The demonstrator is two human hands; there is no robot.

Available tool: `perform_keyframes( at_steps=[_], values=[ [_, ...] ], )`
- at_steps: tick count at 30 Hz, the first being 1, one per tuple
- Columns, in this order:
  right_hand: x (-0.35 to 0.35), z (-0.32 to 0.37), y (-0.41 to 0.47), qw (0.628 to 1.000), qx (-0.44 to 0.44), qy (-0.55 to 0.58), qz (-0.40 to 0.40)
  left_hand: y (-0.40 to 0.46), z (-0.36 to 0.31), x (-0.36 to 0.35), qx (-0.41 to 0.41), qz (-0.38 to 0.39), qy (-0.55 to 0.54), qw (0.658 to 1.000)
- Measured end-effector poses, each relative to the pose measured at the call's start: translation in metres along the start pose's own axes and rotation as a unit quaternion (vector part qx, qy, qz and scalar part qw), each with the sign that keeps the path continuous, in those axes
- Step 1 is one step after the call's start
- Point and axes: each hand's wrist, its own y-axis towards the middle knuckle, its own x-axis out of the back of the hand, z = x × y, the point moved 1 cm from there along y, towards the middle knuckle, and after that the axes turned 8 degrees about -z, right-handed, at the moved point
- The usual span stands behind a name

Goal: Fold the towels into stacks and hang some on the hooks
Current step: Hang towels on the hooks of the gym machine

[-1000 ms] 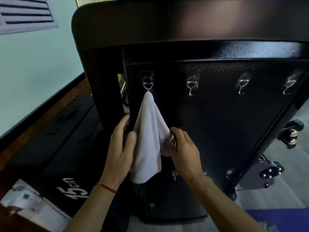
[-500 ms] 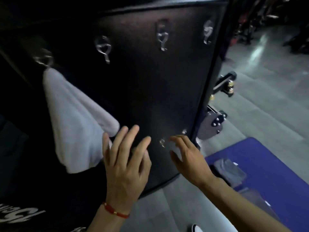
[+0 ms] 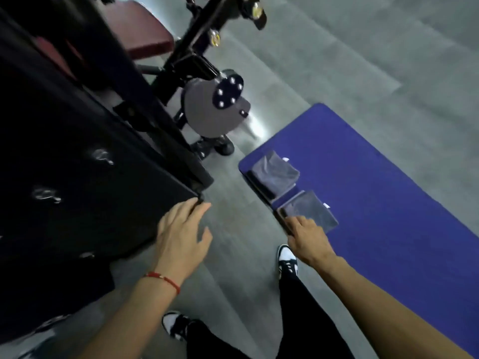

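Two stacks of folded grey towels lie on a blue mat [image 3: 383, 193]: the far stack [image 3: 274, 174] and the near stack [image 3: 311, 211]. My right hand [image 3: 307, 238] reaches out over the floor toward the near stack's corner with loose fingers and holds nothing. My left hand [image 3: 181, 230], with a red string at the wrist, hovers with spread fingers by the lower corner of the black panel [image 3: 90, 203]. Blurred metal hooks [image 3: 102, 155] [image 3: 46, 195] show on that panel. The hung white towel is out of view.
Black gym-machine parts with a grey round plate [image 3: 210, 107] and a dark red pad [image 3: 140, 35] stand beyond the panel. Grey floor [image 3: 241, 229] lies between the panel and the mat. My black-and-white shoes [image 3: 287, 260] [image 3: 176, 325] stand on it.
Both hands have let go of the hung white towel and left the panel. The view has swung right and down to the floor and mat; my right hand now reaches toward the near grey stack.
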Motion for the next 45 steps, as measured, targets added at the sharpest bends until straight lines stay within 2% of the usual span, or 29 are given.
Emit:
perform_keyframes(
  at_steps=[4,7,13,17,23,26,31,36,38,41,45],
  values=[
    [-0.035,-0.093,0.042,0.995,-0.042,-0.036,0.078,0.061,-0.060,-0.095,-0.007,0.054,-0.015,0.998],
    [-0.080,-0.147,0.086,0.990,-0.061,-0.048,0.116,0.100,-0.086,-0.172,-0.060,0.061,0.020,0.996],
    [-0.199,-0.214,0.194,0.988,-0.081,-0.029,0.129,0.152,-0.081,-0.333,-0.067,0.058,-0.004,0.996],
    [-0.274,-0.240,0.258,0.983,-0.028,-0.082,0.160,0.164,-0.055,-0.415,-0.038,0.096,0.001,0.995],
    [-0.351,-0.259,0.337,0.974,0.110,-0.145,0.138,0.188,-0.022,-0.497,-0.071,0.132,0.022,0.988],
    [-0.369,-0.262,0.350,0.958,0.169,-0.185,0.139,0.196,-0.016,-0.517,-0.063,0.130,0.017,0.989],
    [-0.366,-0.260,0.345,0.951,0.233,-0.197,0.048,0.195,-0.017,-0.521,-0.067,0.130,0.006,0.989],
    [-0.345,-0.265,0.333,0.950,0.203,-0.226,0.077,0.193,-0.021,-0.504,-0.056,0.138,-0.002,0.989],
    [-0.329,-0.267,0.323,0.963,0.184,-0.184,0.066,0.189,-0.025,-0.487,-0.052,0.136,-0.018,0.989],
    [-0.286,-0.270,0.299,0.989,0.143,-0.041,0.008,0.178,-0.039,-0.450,-0.035,0.127,-0.061,0.989],
    [-0.196,-0.246,0.239,0.986,0.092,0.135,-0.028,0.155,-0.062,-0.379,-0.034,0.105,-0.117,0.987]
  ],
)
